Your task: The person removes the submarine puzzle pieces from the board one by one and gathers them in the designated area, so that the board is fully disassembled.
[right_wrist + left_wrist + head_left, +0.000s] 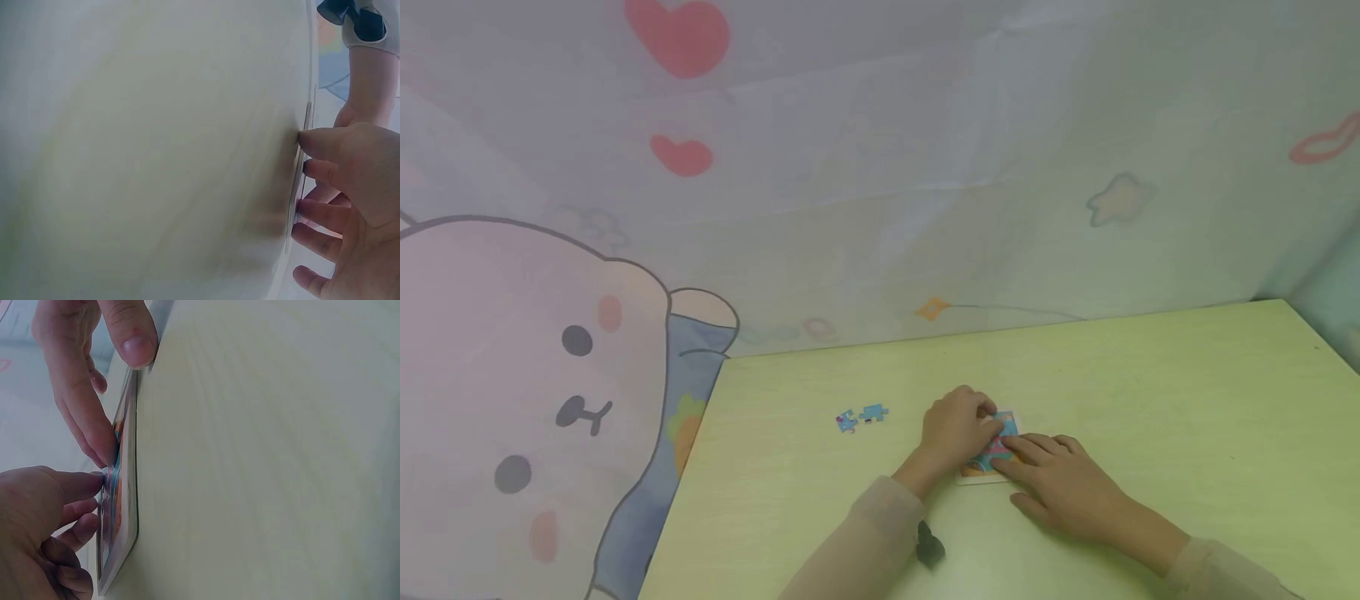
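A small jigsaw puzzle (1009, 423) with a blue and pink picture and a pale border lies flat on the table, partly covered by both hands. My left hand (953, 432) reaches over its left side, thumb on the picture and other fingers bent; whether a piece is between the fingertips is hidden. From the right, my right hand (1071, 493) rests fairly straight fingertips on the puzzle, the thumb apart near the table. Seen edge-on in the left wrist view, the puzzle board (130, 487) is thin, with fingertips of both hands against its face.
Two loose blue jigsaw pieces, one with a pink patch (846, 422) and one mostly plain (874, 412), lie left of the hands on the yellow-green table (1187, 392). A dark object (929, 547) is beside the left sleeve. A printed curtain (865, 208) hangs behind.
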The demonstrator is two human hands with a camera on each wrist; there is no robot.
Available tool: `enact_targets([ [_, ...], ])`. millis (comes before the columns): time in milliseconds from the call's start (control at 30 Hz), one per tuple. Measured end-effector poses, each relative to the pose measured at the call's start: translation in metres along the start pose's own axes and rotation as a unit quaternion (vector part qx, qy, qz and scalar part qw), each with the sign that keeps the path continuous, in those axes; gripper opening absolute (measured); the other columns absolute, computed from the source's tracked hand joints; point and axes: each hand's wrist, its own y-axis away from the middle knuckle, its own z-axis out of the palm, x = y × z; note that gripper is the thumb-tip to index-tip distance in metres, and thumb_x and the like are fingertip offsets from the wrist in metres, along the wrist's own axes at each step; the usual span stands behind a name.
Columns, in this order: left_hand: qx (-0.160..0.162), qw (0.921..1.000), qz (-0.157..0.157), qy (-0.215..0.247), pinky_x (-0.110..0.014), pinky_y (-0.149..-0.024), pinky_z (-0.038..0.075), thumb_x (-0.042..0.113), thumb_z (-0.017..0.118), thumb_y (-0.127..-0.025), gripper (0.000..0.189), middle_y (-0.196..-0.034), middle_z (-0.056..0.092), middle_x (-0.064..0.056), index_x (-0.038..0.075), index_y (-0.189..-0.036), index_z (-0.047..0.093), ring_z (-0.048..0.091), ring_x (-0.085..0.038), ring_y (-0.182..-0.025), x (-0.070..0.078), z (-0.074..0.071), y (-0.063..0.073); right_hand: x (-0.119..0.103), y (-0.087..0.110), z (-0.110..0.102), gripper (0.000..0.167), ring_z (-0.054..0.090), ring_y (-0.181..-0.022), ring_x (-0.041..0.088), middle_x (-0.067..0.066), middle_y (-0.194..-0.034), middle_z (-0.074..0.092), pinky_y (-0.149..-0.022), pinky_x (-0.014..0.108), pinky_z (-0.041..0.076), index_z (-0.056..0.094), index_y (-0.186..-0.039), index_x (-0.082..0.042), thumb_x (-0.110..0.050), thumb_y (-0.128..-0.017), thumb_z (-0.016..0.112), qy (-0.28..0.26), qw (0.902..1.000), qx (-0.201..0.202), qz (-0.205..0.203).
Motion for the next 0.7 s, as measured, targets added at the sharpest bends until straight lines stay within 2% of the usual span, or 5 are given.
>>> enact_targets([
  [367, 0.025, 0.9993, -0.029, -0.002, -0.023, -0.064, 0.049, 0.034, 0.079, -0.092, 0.021, -0.089, 0.066, 0.011, 0.019, -0.105, 0.082, 0.062, -0.007, -0.076, 0.0034, 0.0020, 0.0036, 0.0004, -0.0003, -0.0021, 0.045, 0.056, -0.129, 0.036, 0.013, -0.146, 0.059, -0.094, 0.061, 0.047, 0.067, -0.139, -0.021, -0.035, -0.096, 0.073, 0.001, 1.0000, -0.002, 0.005],
  [533, 0.027, 0.9979, -0.046, 0.036, -0.023, -0.063, 0.052, 0.028, 0.079, -0.091, 0.018, -0.092, 0.072, 0.007, 0.015, -0.103, 0.082, 0.067, -0.009, -0.077, 0.0053, 0.0035, 0.0035, 0.0001, -0.0008, -0.0022, 0.045, 0.056, -0.129, 0.036, 0.014, -0.146, 0.059, -0.093, 0.061, 0.048, 0.067, -0.139, -0.020, -0.034, -0.096, 0.073, -0.001, 1.0000, 0.004, 0.002],
  [700, 0.020, 0.9946, -0.064, 0.079, -0.026, -0.063, 0.052, 0.029, 0.079, -0.090, 0.012, -0.087, 0.073, 0.011, 0.019, -0.096, 0.082, 0.066, -0.005, -0.075, 0.0042, 0.0037, 0.0040, -0.0001, -0.0004, -0.0017, 0.046, 0.056, -0.129, 0.037, 0.015, -0.147, 0.058, -0.093, 0.062, 0.048, 0.067, -0.139, -0.020, -0.034, -0.096, 0.074, -0.009, 1.0000, 0.003, 0.001],
])
